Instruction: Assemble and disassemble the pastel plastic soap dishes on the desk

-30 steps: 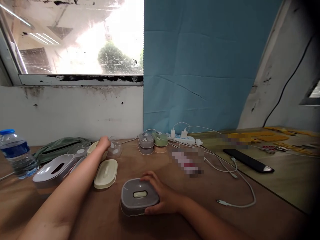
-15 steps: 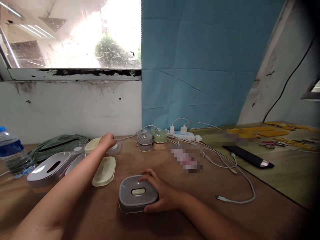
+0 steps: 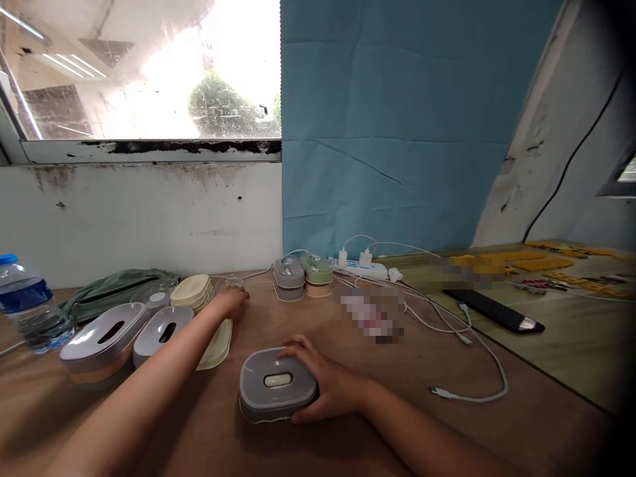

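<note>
My right hand (image 3: pixel 325 387) lies over the right side of a grey lidded box (image 3: pixel 271 387) with a cream oval in its lid, gripping it on the brown table (image 3: pixel 377 411). My left hand (image 3: pixel 233 303) reaches further back, fingers curled over a clear plastic container that is mostly hidden beneath it. A flat cream lid (image 3: pixel 218 344) lies partly under my left forearm. Left of that hand sit a stack of cream lids (image 3: pixel 191 290), a grey lid (image 3: pixel 159 328) and a grey box with a peach base (image 3: pixel 102 341).
A water bottle (image 3: pixel 27 305) and a green bag (image 3: pixel 112 291) are at the far left. Small grey and green stacked boxes (image 3: pixel 303 278) stand by the wall beside a power strip (image 3: pixel 365 268). White cables (image 3: pixel 472 377) and a black phone (image 3: pixel 491 310) lie to the right.
My left hand has pulled back from the wall and to the right, and the clear container has left its old spot. A cream stack and a grey lid now show. My right hand stays.
</note>
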Demonstrator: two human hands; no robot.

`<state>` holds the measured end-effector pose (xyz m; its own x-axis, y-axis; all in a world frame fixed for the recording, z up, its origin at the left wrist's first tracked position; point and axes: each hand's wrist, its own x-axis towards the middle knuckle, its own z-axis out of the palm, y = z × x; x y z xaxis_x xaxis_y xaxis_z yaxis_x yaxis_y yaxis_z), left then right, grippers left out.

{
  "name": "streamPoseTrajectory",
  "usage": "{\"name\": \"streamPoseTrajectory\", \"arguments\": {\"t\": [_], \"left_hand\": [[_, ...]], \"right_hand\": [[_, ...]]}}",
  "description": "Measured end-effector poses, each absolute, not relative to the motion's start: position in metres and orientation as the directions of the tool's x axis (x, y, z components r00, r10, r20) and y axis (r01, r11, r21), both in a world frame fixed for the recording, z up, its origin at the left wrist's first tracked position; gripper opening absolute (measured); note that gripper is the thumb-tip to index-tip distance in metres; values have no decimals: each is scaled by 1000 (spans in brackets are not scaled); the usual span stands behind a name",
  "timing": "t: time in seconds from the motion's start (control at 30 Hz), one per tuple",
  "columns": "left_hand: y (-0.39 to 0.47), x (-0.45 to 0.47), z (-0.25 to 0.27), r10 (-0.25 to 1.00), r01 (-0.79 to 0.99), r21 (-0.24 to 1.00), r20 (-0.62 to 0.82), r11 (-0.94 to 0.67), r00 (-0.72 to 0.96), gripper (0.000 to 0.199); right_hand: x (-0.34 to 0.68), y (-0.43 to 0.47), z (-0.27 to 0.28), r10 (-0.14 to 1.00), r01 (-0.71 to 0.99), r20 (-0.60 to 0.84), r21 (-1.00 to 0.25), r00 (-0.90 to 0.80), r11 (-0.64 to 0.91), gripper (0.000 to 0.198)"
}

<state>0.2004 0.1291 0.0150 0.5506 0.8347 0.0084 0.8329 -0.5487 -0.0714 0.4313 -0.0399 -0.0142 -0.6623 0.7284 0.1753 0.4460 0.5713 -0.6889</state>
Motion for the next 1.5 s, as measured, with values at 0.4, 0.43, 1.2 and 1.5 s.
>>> {"name": "streamPoseTrajectory", "arguments": {"t": [0.4, 0.43, 1.2, 1.5], "left_hand": [[11, 237, 55, 863, 815, 313, 27, -487, 505, 47], [-7, 238, 57, 828, 776, 363, -18, -517, 560, 54], [-14, 62, -5, 895, 947, 97, 368, -306, 251, 37], [-23, 61, 2, 886, 904, 282, 427, -321, 181, 39]], "right_hand": [[434, -36, -23, 822, 322, 253, -830, -510, 456, 91], [434, -35, -23, 819, 283, 279, -841, -502, 460, 89], [431, -38, -26, 791, 262, 226, -862, -568, 435, 93], [430, -38, -26, 775, 233, 228, -871, -589, 433, 93]]}}
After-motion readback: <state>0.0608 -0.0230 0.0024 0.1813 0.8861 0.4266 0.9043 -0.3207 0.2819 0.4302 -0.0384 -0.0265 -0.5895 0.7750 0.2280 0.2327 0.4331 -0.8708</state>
